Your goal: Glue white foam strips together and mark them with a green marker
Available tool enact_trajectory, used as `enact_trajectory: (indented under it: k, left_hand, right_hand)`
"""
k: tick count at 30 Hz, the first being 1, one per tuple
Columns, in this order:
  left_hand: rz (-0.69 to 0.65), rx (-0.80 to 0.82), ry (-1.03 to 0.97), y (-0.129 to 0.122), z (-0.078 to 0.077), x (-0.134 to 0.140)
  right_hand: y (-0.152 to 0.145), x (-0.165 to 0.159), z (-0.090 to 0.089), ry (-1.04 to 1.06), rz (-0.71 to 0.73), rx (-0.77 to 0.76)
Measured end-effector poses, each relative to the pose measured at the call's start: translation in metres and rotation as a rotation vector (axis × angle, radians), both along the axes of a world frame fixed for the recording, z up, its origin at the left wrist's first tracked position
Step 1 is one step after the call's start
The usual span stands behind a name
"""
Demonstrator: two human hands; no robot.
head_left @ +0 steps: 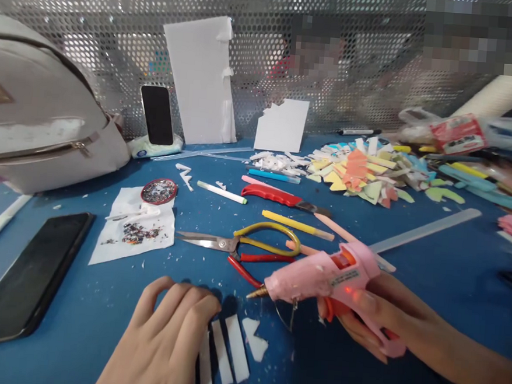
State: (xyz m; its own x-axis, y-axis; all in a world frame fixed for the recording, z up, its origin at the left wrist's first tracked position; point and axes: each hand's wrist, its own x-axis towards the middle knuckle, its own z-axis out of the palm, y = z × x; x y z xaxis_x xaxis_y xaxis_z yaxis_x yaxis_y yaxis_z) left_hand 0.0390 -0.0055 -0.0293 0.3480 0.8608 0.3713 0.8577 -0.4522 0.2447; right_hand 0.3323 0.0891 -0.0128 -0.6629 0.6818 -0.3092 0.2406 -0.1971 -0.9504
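Note:
My right hand (374,317) is wrapped round the handle of a pink hot glue gun (307,274), with a small red light glowing on its side. A clear glue stick (428,230) appears behind the gun. The metal nozzle points left, above the blue table, and a thin thread of glue hangs under the barrel. My left hand (164,338) rests palm down with bent, parted fingers, beside several white strips (236,348). Its fingertips are partly hidden. An irregular white scrap (255,339) lies right of the strips.
Snips with yellow and red handles (268,237), a red-handled cutter (271,194) and markers (297,224) lie ahead. Paper scraps (363,170) are heaped behind. At left are a dark phone (31,276), a backpack (47,107) and a debris-covered sheet (98,251). White boards (197,82) lean against perforated metal.

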Motion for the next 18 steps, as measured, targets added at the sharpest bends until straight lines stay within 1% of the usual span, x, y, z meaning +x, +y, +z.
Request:
enact_trajectory:
  k: [2, 10, 18]
  left_hand:
    - [-0.001, -0.014, -0.023, 0.001, 0.0, 0.0]
    - [-0.003, -0.019, -0.056, -0.001, 0.001, 0.002]
    - [-0.02, 0.006, -0.02, -0.003, 0.002, 0.001]
  right_hand:
    - [0.001, 0.001, -0.001, 0.033, 0.01, -0.012]
    - [0.002, 0.006, -0.01, 0.038, 0.039, 0.013]
    - [0.003, 0.005, -0.01, 0.058, 0.02, -0.005]
